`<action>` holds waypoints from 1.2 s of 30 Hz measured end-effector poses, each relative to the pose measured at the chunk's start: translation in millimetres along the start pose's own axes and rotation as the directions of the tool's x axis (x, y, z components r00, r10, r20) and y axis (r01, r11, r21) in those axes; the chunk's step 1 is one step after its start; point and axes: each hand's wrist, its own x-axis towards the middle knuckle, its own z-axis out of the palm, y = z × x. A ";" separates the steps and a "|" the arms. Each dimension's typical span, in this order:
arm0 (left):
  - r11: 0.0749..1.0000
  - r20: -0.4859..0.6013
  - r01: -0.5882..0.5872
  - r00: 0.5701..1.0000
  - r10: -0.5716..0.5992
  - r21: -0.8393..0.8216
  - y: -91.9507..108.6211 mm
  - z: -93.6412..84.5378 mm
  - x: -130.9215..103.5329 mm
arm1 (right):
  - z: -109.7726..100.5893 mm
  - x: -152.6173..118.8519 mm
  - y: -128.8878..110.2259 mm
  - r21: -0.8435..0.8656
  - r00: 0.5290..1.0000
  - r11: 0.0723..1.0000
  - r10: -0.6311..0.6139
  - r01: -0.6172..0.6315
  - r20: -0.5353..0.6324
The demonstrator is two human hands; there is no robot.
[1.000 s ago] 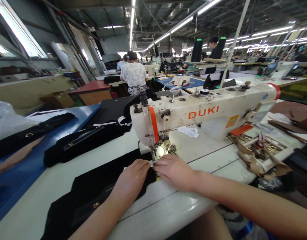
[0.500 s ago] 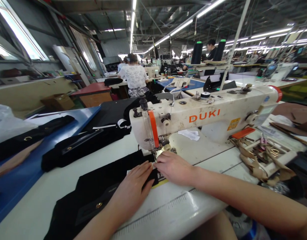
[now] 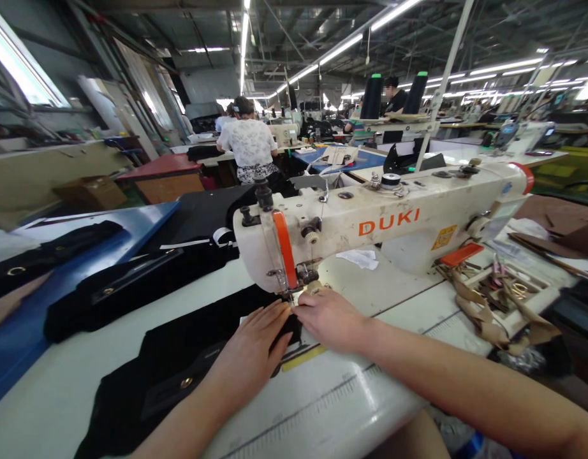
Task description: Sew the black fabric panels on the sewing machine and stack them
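Observation:
A white sewing machine (image 3: 389, 217) marked DUKI stands on the pale worktable (image 3: 342, 395). Black fabric (image 3: 179, 347) with a gold eyelet (image 3: 185, 383) lies on the table, its right end under the machine's needle area. My left hand (image 3: 256, 347) rests flat on this fabric, fingers extended and thumb apart, fingertips beside the presser foot. My right hand (image 3: 330, 319) is close to the needle, fingers curled together and almost touching the left fingertips. What the right fingers pinch is too small to make out. A bit of white material (image 3: 243, 320) shows beside my left fingers.
Another black piece (image 3: 141, 284) lies at the left, by a blue surface (image 3: 74, 280). A tray (image 3: 533, 280) with scissors and brown strips is at the right. Thread cones (image 3: 372, 97) stand behind the machine. A person (image 3: 249, 140) in a patterned shirt sits further back.
The view has shifted slightly, so the machine and tables appear a little further left. Both hands stay by the needle, and more of the yellow strip shows beside the fabric.

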 end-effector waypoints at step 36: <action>0.996 0.066 0.076 0.995 -0.079 0.046 -9.4 -5.1 2.8 | 2.6 -7.4 -1.4 0.043 0.995 0.998 0.043 -0.039 -0.095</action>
